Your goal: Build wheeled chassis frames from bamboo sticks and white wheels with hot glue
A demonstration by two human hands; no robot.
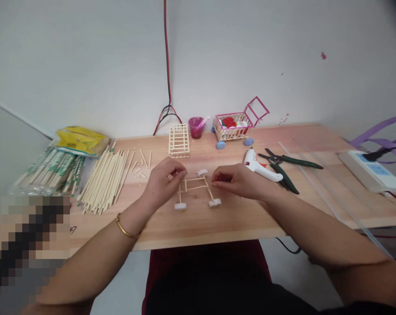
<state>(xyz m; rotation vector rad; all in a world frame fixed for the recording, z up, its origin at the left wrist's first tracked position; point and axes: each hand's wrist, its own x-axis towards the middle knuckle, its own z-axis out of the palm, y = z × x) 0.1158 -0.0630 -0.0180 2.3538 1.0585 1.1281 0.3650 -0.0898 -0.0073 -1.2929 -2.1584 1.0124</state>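
Stick frame (195, 188) between both hands (161, 183)

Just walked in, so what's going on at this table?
A person's left hand is at the left side of a stick frame with white wheels; the right hand is beside its right side. The frame stands on the table. Whether either touches it is unclear. A glue gun and cutters lie near the right hand.

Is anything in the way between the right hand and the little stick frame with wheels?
Nothing visible is: the right hand is close beside the stick frame. The white glue gun lies beyond the hand, not between them.
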